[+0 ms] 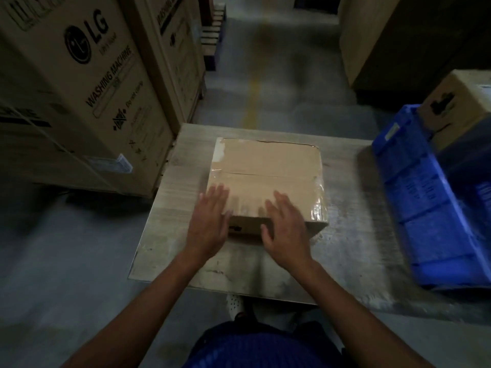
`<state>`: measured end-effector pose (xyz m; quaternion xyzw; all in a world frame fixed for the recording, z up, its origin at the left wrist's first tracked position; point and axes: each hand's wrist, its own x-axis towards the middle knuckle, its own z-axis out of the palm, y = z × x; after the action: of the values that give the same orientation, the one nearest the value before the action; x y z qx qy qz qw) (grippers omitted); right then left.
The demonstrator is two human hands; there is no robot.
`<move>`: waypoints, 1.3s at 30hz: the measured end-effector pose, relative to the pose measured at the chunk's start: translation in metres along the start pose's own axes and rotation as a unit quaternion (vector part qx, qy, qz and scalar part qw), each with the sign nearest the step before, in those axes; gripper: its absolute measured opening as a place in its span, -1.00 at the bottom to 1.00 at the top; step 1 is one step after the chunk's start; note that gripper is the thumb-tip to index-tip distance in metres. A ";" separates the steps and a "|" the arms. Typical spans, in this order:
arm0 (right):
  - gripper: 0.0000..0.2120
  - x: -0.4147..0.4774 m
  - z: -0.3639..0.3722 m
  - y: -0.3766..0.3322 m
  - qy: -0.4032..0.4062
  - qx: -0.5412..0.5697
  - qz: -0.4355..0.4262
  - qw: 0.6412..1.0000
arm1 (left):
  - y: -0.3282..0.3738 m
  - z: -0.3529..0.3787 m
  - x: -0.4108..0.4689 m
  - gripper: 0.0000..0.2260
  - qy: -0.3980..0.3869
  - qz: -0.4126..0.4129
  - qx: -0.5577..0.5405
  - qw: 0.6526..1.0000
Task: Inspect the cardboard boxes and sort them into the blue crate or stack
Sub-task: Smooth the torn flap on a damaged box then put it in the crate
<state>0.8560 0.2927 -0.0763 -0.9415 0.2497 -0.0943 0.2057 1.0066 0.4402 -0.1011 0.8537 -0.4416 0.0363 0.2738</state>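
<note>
While the cardboard box (265, 176) sits mid-bench (172, 221), left hand (208, 227) and right hand (285, 235) spread empty fingers over its near edge; the blue crate (414, 195), at the bench's right edge, is nearer the right hand.

The cardboard box (265, 171) in the middle is light brown, with shiny clear tape on its three o'clock edge and a white patch at its eleven o'clock corner. The desk (350, 208) is pale grey with thin streaks and dark smudges. At three o'clock the crate (425, 208) is bright blue. The small box (451, 110) at two o'clock is brown with black marks. The big box (87, 102) at ten o'clock is brown with black letters. The floor (279, 88) is grey with a faded yellow line at twelve o'clock.
</note>
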 end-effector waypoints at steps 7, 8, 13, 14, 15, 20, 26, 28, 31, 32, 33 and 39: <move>-0.40 0.016 0.032 -0.011 -0.078 -0.111 -0.051 0.989 | -0.007 0.016 -0.002 -0.51 -0.088 0.024 0.111 0.990; -0.42 0.018 0.029 -0.011 -0.075 -0.110 -0.052 0.990 | -0.007 0.014 0.001 -0.53 -0.081 0.026 0.109 0.990; -0.62 0.031 0.015 -0.016 -0.042 -0.109 -0.068 0.991 | -0.007 0.006 0.018 -0.65 -0.045 0.052 0.103 0.992; -0.65 0.032 0.013 -0.017 -0.037 -0.110 -0.069 0.991 | -0.006 0.002 0.023 -0.70 -0.034 0.062 0.101 0.992; -0.66 0.038 0.009 -0.018 -0.034 -0.111 -0.069 0.991 | -0.005 -0.002 0.030 -0.75 -0.026 0.073 0.098 0.992; -0.57 0.082 -0.005 -0.015 -0.102 -0.114 -0.023 0.988 | -0.006 0.000 0.068 -0.46 -0.136 0.044 0.115 0.983; -0.20 0.084 0.009 -0.004 -0.146 -0.128 -0.012 0.981 | -0.007 0.005 0.078 -0.28 -0.225 0.021 0.148 0.963; -0.24 0.084 0.005 -0.004 -0.135 -0.138 -0.017 0.981 | -0.010 0.004 0.078 -0.31 -0.224 0.032 0.155 0.962; -0.40 0.090 -0.003 -0.007 -0.151 -0.139 -0.024 0.978 | -0.011 0.002 0.086 -0.46 -0.216 0.057 0.163 0.961; -0.48 0.097 -0.008 -0.010 -0.155 -0.141 -0.030 0.977 | -0.010 0.000 0.092 -0.51 -0.205 0.067 0.161 0.963; -0.54 0.107 -0.014 -0.013 -0.152 -0.145 -0.032 0.977 | -0.009 -0.001 0.100 -0.54 -0.187 0.075 0.155 0.967; -0.21 0.153 -0.007 0.000 -0.195 -0.156 0.009 0.968 | -0.019 0.011 0.131 -0.40 -0.229 0.016 0.140 0.963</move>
<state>0.9854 0.2123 -0.0588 -0.9598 0.2252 0.1333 0.1016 1.0991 0.3470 -0.0793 0.8620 -0.4962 -0.0946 0.0427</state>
